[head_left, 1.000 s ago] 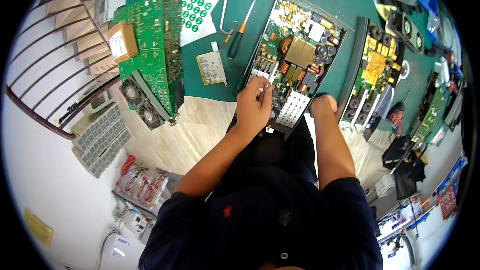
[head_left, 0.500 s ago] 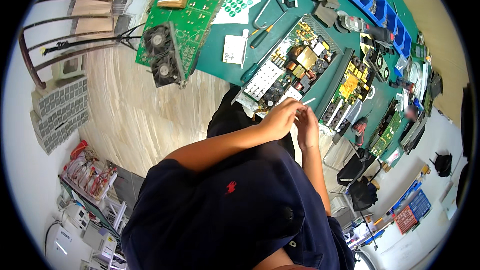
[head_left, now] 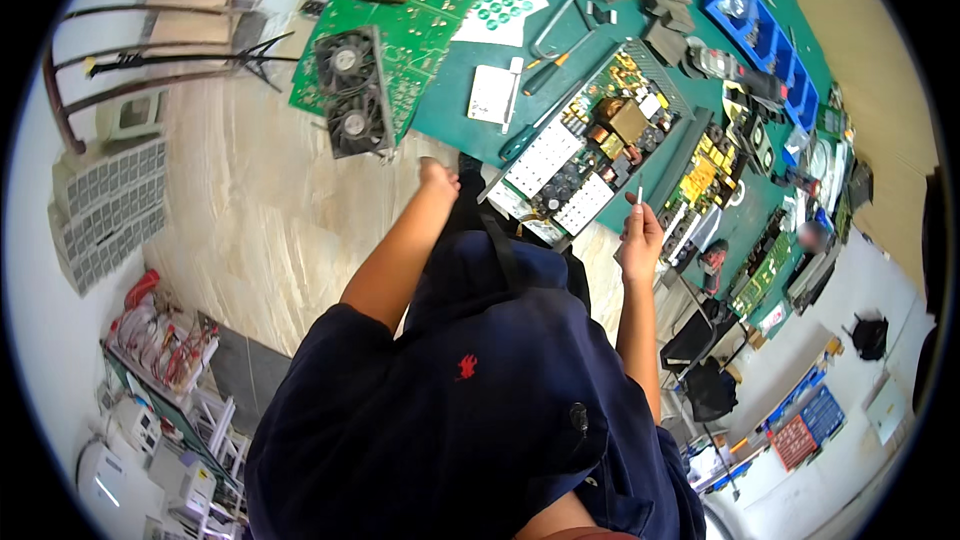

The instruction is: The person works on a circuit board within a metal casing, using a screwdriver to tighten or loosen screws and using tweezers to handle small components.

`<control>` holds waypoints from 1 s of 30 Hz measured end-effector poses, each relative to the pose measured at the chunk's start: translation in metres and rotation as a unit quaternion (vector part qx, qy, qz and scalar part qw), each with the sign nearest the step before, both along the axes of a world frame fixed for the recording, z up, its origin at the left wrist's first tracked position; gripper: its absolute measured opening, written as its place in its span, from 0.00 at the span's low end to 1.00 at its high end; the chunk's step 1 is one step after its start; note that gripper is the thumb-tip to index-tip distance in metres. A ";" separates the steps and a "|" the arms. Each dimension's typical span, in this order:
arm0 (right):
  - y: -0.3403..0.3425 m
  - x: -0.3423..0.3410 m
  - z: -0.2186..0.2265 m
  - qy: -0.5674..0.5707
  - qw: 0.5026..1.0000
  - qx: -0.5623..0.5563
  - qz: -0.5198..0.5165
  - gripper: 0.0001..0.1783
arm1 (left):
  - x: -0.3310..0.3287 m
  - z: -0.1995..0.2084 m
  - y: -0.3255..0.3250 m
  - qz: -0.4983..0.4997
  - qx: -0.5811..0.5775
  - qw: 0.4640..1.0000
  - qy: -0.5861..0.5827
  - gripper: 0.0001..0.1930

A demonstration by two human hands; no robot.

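Observation:
Between the fingertips of my right hand [head_left: 640,238] a thin white stick [head_left: 640,194] points up. That hand is closed on it, just in front of the table edge, beside an opened power supply unit [head_left: 580,150] with a long metal case full of components. My left hand [head_left: 437,178] hangs over the floor, away from the table, below a pair of black fans [head_left: 352,90]. Nothing shows in it; its fingers look loosely apart, though partly turned from view. A second opened unit [head_left: 705,175] with yellow parts lies to the right.
A large green circuit board [head_left: 430,30] overhangs the green table [head_left: 455,125] at the left. Screwdrivers [head_left: 545,75], a white card [head_left: 492,93] and a sheet of green round stickers [head_left: 508,5] lie nearby. Blue bins [head_left: 765,35] stand far right, and a red-and-black power tool [head_left: 713,258] lies near the right edge.
My hands were together in front of the power supply unit. The left has swung away to the left; the right has moved slightly right with the white stick. The view has shifted a little.

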State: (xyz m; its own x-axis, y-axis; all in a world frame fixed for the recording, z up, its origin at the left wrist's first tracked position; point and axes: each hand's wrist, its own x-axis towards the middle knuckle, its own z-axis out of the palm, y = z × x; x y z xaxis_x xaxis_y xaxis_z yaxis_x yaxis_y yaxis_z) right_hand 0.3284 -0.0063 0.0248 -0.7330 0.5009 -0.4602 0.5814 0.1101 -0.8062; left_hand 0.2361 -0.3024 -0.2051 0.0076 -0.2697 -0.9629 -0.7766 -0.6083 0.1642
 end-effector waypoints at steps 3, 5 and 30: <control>-0.002 -0.011 0.006 -0.016 0.997 0.067 0.046 0.18 | -0.026 -0.043 -0.024 0.140 0.038 0.988 0.047 0.43; 0.006 -0.012 0.010 0.014 0.989 0.141 0.043 0.18 | -0.052 -0.025 0.011 0.252 0.039 0.967 -0.003 0.42; 0.120 -0.236 -0.126 0.024 0.928 0.323 0.187 0.08 | -0.095 -0.118 -0.002 -0.112 -0.355 0.798 -0.473 0.12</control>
